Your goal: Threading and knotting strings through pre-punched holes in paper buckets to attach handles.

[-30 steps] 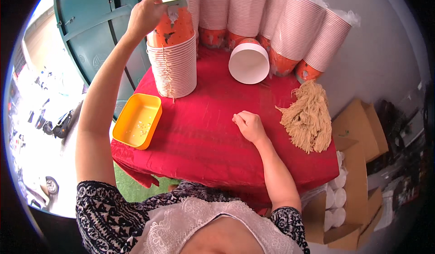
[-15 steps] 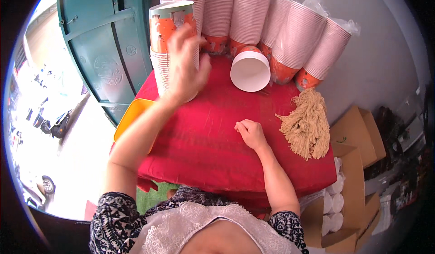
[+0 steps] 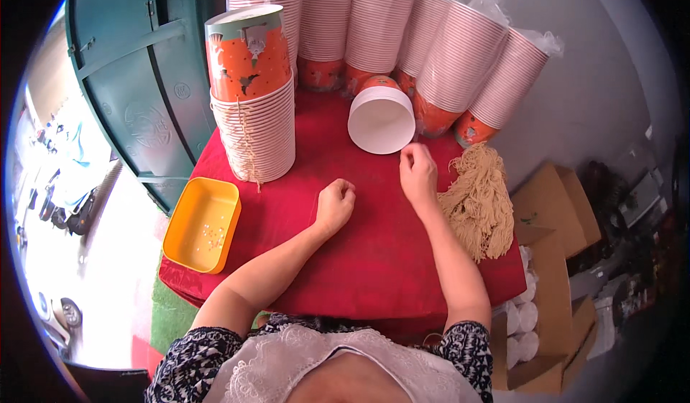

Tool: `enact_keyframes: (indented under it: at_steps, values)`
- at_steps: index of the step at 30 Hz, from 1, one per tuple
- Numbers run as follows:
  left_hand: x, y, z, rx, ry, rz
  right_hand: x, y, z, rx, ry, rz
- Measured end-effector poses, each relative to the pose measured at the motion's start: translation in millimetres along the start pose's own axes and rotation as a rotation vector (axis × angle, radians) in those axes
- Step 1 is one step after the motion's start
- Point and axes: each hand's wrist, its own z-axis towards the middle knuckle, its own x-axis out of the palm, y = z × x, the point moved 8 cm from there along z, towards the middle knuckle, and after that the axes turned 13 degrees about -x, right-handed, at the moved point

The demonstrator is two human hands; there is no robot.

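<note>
My left hand (image 3: 336, 205) is curled closed above the middle of the red cloth, its inside hidden. My right hand (image 3: 419, 173), also with fingers bent together, is at the lower right rim of a white-lined orange paper bucket (image 3: 382, 124); I cannot tell whether it touches the rim or holds anything. That bucket lies on its side with its mouth toward me. A tall stack of upside-down paper buckets (image 3: 255, 141) stands at the left, with strands of beige string (image 3: 248, 141) hanging down its side. A bundle of beige string (image 3: 483, 209) lies right of my right hand.
Several plastic-wrapped bucket stacks (image 3: 460, 58) line the table's far side. A yellow tray (image 3: 194, 239) with small bits inside sits at the left edge. The red cloth (image 3: 302, 274) covers the table. An open cardboard box (image 3: 550, 309) with white rolls stands at the right; a green door (image 3: 136, 94) is far left.
My left hand has come down from the tall stack to the middle of the table and closed. My right hand has moved forward and right, up to the lying bucket's rim.
</note>
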Motion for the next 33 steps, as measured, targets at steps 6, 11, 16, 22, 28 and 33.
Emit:
enact_keyframes:
  at_steps: [6,11,16,22,28,33]
  values:
    - [3,-18,-18,0.149,0.03,0.099,15,-26,64,-0.272,-0.029,-0.279]
    - [5,-16,-18,0.119,0.043,0.115,37,-17,92,-0.537,0.008,-0.409]
    - [4,-22,-22,0.077,0.065,0.118,50,-20,104,-0.627,0.08,-0.495]
    - [3,-24,-19,0.116,0.082,0.113,52,-28,107,-0.635,0.143,-0.504]
    - [4,-23,-20,0.102,0.095,0.137,45,-26,105,-0.592,0.212,-0.404]
    - [4,-21,-20,0.088,0.098,0.128,38,-15,95,-0.52,0.309,-0.278]
